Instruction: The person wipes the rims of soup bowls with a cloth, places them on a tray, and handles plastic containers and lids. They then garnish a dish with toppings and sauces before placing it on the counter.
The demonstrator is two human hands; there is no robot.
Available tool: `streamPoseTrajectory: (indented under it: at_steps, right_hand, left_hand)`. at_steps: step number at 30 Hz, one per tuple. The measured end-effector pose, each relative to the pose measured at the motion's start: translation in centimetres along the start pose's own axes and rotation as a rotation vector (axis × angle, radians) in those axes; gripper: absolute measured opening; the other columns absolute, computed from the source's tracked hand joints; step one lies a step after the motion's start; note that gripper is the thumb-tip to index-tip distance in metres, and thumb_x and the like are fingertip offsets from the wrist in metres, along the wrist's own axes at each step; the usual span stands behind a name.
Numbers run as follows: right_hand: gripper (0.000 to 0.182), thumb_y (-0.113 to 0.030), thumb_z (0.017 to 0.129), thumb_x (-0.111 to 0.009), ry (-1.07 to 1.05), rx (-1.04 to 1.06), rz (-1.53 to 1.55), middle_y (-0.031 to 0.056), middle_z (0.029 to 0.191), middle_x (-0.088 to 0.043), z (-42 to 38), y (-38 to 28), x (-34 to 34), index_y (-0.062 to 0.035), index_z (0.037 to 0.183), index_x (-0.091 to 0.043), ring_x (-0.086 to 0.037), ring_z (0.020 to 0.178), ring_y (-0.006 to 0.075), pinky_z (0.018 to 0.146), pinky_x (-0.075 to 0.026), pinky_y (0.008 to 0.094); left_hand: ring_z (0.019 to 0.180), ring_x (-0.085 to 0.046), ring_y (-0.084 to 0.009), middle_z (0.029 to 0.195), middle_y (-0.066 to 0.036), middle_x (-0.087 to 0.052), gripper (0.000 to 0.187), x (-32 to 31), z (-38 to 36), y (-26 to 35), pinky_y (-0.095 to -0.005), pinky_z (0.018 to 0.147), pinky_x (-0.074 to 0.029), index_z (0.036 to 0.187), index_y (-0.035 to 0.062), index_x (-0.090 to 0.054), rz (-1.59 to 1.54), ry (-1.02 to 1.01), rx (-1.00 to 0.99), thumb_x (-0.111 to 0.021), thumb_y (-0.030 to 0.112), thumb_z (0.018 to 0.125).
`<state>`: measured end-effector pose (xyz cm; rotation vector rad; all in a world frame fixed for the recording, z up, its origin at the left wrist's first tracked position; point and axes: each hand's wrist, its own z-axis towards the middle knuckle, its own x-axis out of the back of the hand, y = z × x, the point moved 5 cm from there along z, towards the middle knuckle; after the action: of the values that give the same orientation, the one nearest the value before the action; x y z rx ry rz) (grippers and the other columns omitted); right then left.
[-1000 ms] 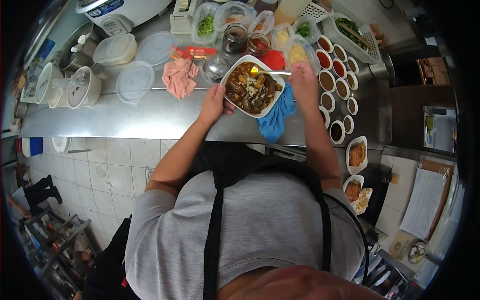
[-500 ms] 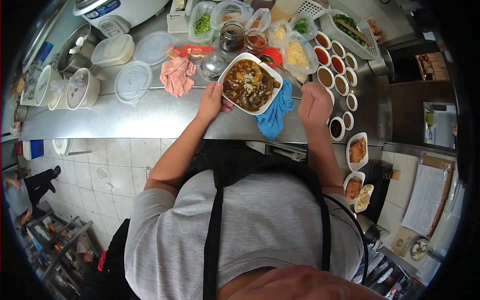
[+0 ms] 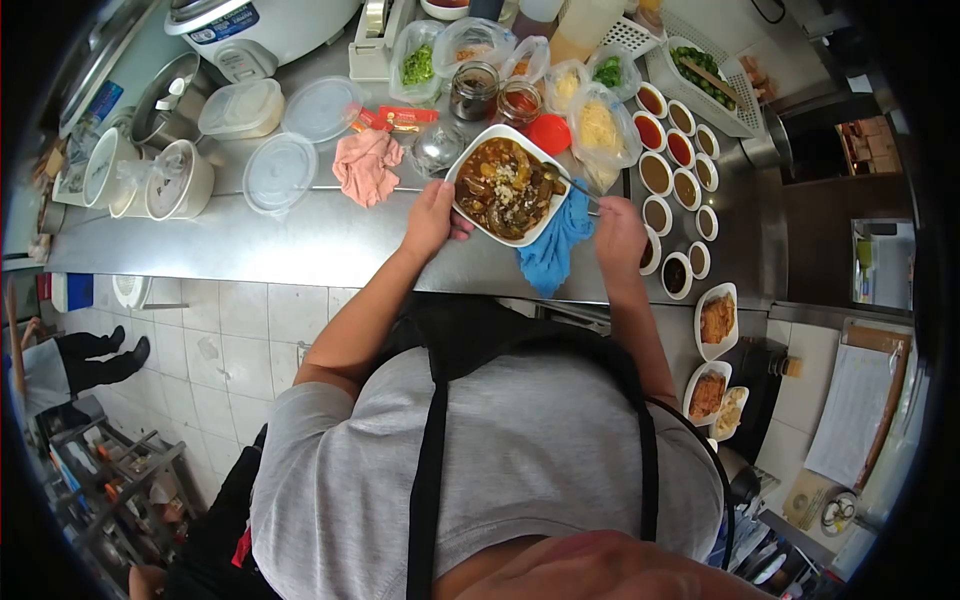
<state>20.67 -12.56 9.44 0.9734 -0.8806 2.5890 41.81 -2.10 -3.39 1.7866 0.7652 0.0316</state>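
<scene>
A square white bowl (image 3: pixel 527 241) of brown saucy stew, topped with pale chopped bits, is at the counter's front. My left hand (image 3: pixel 433 220) grips its left side, thumb near the rim and fingers underneath. My right hand (image 3: pixel 619 235) is closed around the handle of a metal spoon (image 3: pixel 582 189), whose head dips into the stew at the bowl's right edge. Below and right of the bowl lies a crumpled blue cloth (image 3: pixel 556 245). A red lid (image 3: pixel 549 134) sits just behind the bowl, beside open glass jars (image 3: pixel 474 92) of dark and red sauce.
Several sauce cups (image 3: pixel 655 174) line the right side, with trays of fried food (image 3: pixel 717 320) nearer me. A pink cloth (image 3: pixel 367 167), plastic lids (image 3: pixel 279 173) and tubs (image 3: pixel 180 182) stand left. Bagged toppings (image 3: pixel 604 125) are behind. Another person's legs (image 3: pixel 100 360) show at far left.
The spoon's head has moved from above the bowl's far rim down into the stew at its right side. My right hand has turned and lowered slightly.
</scene>
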Motion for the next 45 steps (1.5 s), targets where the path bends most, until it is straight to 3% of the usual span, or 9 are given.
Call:
streamPoseTrajectory:
  at_steps: [6, 8, 10, 13, 17, 24, 27, 36, 45]
  right_hand:
    - [0.01, -0.011, 0.082, -0.045, 0.257, -0.625, 0.723, 0.0067, 0.062, -0.05, 2.8, 5.7, -2.7, -0.0024, 0.082, -0.048, -0.048, 0.056, 0.0121, 0.053, -0.041, 0.0305]
    - [0.012, -0.014, 0.082, -0.045, 0.268, -0.695, 0.42, 0.0083, 0.06, -0.048, 5.2, 5.9, -3.6, -0.002, 0.082, -0.048, -0.047, 0.053, 0.0185, 0.053, -0.041, 0.0329]
    - [0.015, -0.016, 0.082, -0.045, 0.315, -0.234, 0.181, 0.0127, 0.066, -0.052, 7.5, 5.1, -5.0, -0.0019, 0.084, -0.049, -0.052, 0.059, 0.0277, 0.059, -0.042, 0.0361]
    - [0.022, -0.021, 0.081, -0.047, 0.129, -0.412, 0.273, 0.0167, 0.078, -0.057, 9.6, 4.6, -7.0, -0.0055, 0.097, -0.046, -0.055, 0.074, 0.0362, 0.064, -0.043, 0.0391]
    - [0.036, -0.027, 0.077, -0.05, 0.011, -0.504, 0.221, 0.016, 0.077, -0.058, 9.8, 2.6, -4.5, -0.0069, 0.106, -0.044, -0.056, 0.079, 0.0313, 0.068, -0.043, 0.0389]
    - [0.034, -0.014, 0.076, -0.042, -0.511, -0.633, -0.252, 0.0228, 0.111, -0.042, -2.9, 2.9, -2.4, -0.0054, 0.11, -0.044, -0.052, 0.089, 0.0371, 0.077, -0.042, 0.0421]
    - [0.039, -0.013, 0.076, -0.044, -0.54, -0.614, -0.241, 0.0202, 0.103, -0.044, -7.1, 4.5, -5.1, -0.007, 0.114, -0.043, -0.052, 0.089, 0.0326, 0.071, -0.043, 0.041]
    - [0.012, -0.01, 0.073, -0.043, -0.387, -0.407, -0.163, 0.0153, 0.086, -0.051, -6.6, 5.1, -4.5, -0.0042, 0.075, -0.054, -0.056, 0.072, 0.0306, 0.061, -0.045, 0.0419]
    - [0.012, -0.014, 0.069, -0.048, -0.351, -0.288, -0.074, 0.0148, 0.078, -0.055, -4.5, 5.0, -2.4, -0.0046, 0.074, -0.053, -0.056, 0.062, 0.0317, 0.055, -0.045, 0.0423]
  left_hand:
    - [0.045, -0.052, -0.0147, 0.064, -0.009, -0.053, 0.031, 0.3, 0.0, 0.0, -0.0241, 0.039, -0.045, 0.094, 0.0031, -0.042, 0.077, -0.038, -0.082, -0.031, 0.032, 0.089]
    - [0.042, -0.051, -0.0166, 0.06, -0.01, -0.053, 0.033, 0.5, 0.7, -0.6, -0.0251, 0.038, -0.043, 0.094, 0.0024, -0.043, 0.133, -0.096, -0.149, -0.029, 0.032, 0.089]
    - [0.042, -0.051, -0.0169, 0.062, -0.011, -0.054, 0.035, -0.4, -0.3, 1.1, -0.0248, 0.037, -0.042, 0.094, 0.0028, -0.044, 0.222, -0.078, -0.181, -0.029, 0.033, 0.088]
    - [0.044, -0.053, -0.0166, 0.064, -0.011, -0.054, 0.029, -0.5, -0.3, 0.3, -0.0259, 0.037, -0.045, 0.094, 0.0054, -0.04, 0.016, -0.044, -0.051, -0.03, 0.032, 0.089]
    - [0.048, -0.055, -0.0177, 0.069, -0.012, -0.055, 0.031, -0.6, -0.5, 0.4, -0.0283, 0.04, -0.049, 0.097, 0.0053, -0.038, 0.02, -0.083, -0.024, -0.03, 0.034, 0.088]
    - [0.05, -0.055, -0.0197, 0.07, -0.012, -0.055, 0.032, -0.9, -0.8, 0.8, -0.0297, 0.043, -0.049, 0.097, 0.0046, -0.038, 0.03, -0.126, -0.007, -0.027, 0.033, 0.089]
    - [0.053, -0.055, -0.0191, 0.073, -0.012, -0.055, 0.032, -1.1, -1.0, 1.0, -0.0293, 0.045, -0.049, 0.097, 0.0049, -0.037, 0.07, -0.129, 0.006, -0.026, 0.034, 0.089]
    - [0.054, -0.055, -0.019, 0.075, -0.012, -0.054, 0.039, 0.2, 0.2, -0.5, -0.0286, 0.045, -0.048, 0.097, 0.0052, -0.039, 0.117, -0.118, -0.014, -0.028, 0.042, 0.086]
    - [0.053, -0.054, -0.0157, 0.069, -0.007, -0.056, 0.045, -0.1, -0.5, 0.0, -0.024, 0.043, -0.044, 0.094, 0.005, -0.045, 0.212, -0.024, -0.073, -0.029, 0.046, 0.086]
